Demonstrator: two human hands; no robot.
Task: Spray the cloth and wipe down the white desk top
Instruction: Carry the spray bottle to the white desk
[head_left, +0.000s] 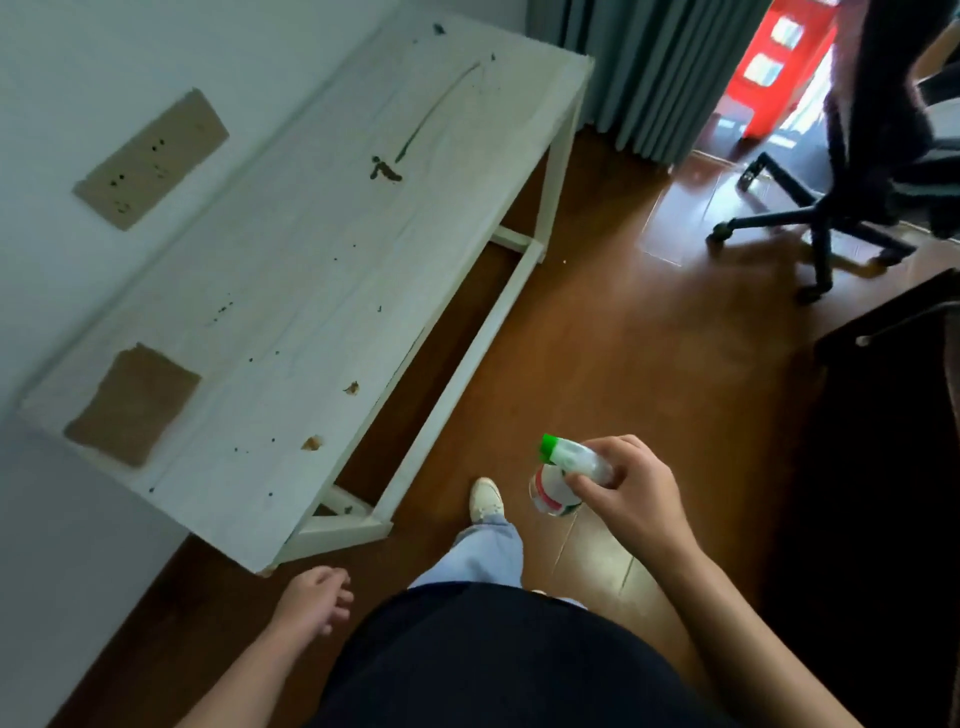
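Observation:
The white desk top (291, 291) stretches from the lower left to the upper middle, marked with dark smears, spots and a few brown chips. My right hand (623, 493) grips a clear spray bottle (558, 475) with a green nozzle, held over the floor to the right of the desk's near end. My left hand (317, 603) hangs below the desk's near corner with loosely curled fingers and holds nothing. No cloth is in view.
A wall with two tan socket plates (150, 158) runs along the desk's left. A black wheeled office chair (831, 208) stands at the upper right, grey curtains (649, 67) behind the desk's far end, dark furniture (893, 415) at the right. Brown wood floor (649, 338) lies between.

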